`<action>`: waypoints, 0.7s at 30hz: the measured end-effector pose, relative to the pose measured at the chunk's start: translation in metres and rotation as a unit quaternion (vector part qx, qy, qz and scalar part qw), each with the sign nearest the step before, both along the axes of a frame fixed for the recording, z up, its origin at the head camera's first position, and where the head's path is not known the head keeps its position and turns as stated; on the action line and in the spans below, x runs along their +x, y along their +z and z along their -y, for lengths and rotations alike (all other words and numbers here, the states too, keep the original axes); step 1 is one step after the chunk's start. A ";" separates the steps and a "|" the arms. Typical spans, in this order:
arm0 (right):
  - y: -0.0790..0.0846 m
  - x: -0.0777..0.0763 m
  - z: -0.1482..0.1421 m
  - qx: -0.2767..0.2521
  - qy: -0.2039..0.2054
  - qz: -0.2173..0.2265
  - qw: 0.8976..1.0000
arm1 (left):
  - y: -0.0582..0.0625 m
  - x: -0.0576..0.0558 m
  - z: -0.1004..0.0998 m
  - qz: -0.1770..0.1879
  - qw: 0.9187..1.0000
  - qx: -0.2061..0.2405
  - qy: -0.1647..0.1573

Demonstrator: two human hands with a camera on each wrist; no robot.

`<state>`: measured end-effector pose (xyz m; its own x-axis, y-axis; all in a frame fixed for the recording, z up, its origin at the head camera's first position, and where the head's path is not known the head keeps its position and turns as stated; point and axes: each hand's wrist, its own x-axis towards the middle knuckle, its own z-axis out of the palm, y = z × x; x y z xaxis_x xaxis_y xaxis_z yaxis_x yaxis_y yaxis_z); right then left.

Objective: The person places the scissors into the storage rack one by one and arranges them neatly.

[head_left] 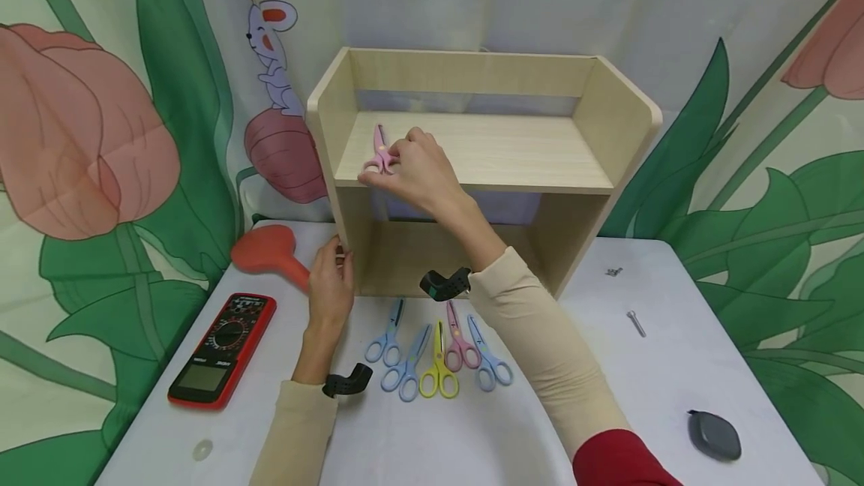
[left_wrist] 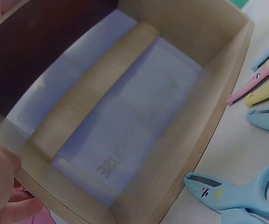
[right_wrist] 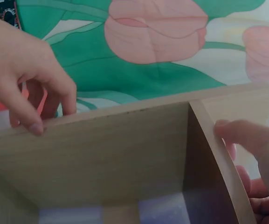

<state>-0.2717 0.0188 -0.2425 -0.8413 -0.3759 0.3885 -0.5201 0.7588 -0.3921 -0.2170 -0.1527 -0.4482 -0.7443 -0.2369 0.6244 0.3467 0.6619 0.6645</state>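
A pair of pink scissors (head_left: 380,151) lies on the upper board of a light wooden desktop shelf (head_left: 472,148), near its left side, blades pointing to the back. My right hand (head_left: 425,172) holds the scissors by the handles, its thumb at the board's front edge (right_wrist: 218,144). Lower down, my left hand (head_left: 331,287) grips the front edge of the shelf's left side panel, thumb on the edge and fingers outside, as the right wrist view (right_wrist: 34,77) shows. Several scissors, blue (head_left: 403,370), yellow (head_left: 439,366) and pink (head_left: 460,343), lie before the shelf.
Left of the shelf lie an orange-red paddle-shaped thing (head_left: 266,250) and a red and black multimeter (head_left: 223,351). To the right are small metal pieces (head_left: 613,272), a bolt (head_left: 636,324) and a dark grey case (head_left: 714,435). A printed curtain hangs behind.
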 end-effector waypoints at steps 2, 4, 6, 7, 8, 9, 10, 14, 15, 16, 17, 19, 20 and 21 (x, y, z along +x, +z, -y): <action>0.002 -0.002 0.007 0.008 0.001 0.009 1.000 | 0.000 0.000 0.000 0.001 1.000 0.002 -0.002; 0.003 -0.004 0.013 0.019 -0.001 0.012 1.000 | -0.001 -0.001 0.000 0.001 1.000 0.003 -0.003; 0.003 -0.005 0.018 0.028 -0.003 0.009 1.000 | -0.001 -0.001 0.001 0.001 1.000 0.005 -0.004; 0.003 -0.005 0.019 0.032 -0.005 0.007 0.999 | -0.001 0.000 0.001 0.001 1.000 0.006 -0.005; 0.003 -0.006 0.020 0.037 -0.006 0.004 0.999 | -0.001 0.000 0.001 0.002 1.000 0.006 -0.005; 0.002 -0.006 0.021 0.039 -0.006 0.001 0.999 | -0.001 0.000 0.001 0.002 1.000 0.006 -0.006; 0.002 -0.006 0.022 0.041 -0.007 -0.001 0.999 | -0.001 0.000 0.001 0.003 1.000 0.005 -0.007; 0.001 -0.006 0.022 0.040 -0.006 -0.013 0.999 | -0.001 -0.001 0.000 0.001 1.000 0.005 -0.012; 0.001 -0.005 0.022 0.042 -0.007 -0.016 0.999 | -0.001 -0.002 0.000 0.001 1.000 0.005 -0.013; 0.001 -0.005 0.022 0.044 -0.009 -0.020 0.999 | -0.001 -0.002 0.000 0.002 1.000 0.004 -0.013; 0.001 -0.003 0.022 0.045 -0.010 -0.024 0.999 | -0.001 -0.002 0.001 0.003 1.000 0.003 -0.013; 0.000 0.000 0.022 0.047 -0.016 -0.035 0.998 | 0.000 -0.002 0.002 0.005 1.000 0.001 -0.013; 0.000 0.003 0.021 0.048 -0.017 -0.045 0.998 | 0.000 -0.002 0.003 0.008 1.000 -0.001 -0.012; -0.001 0.006 0.020 0.046 -0.018 -0.058 0.997 | 0.000 -0.002 0.003 0.009 1.000 -0.002 -0.011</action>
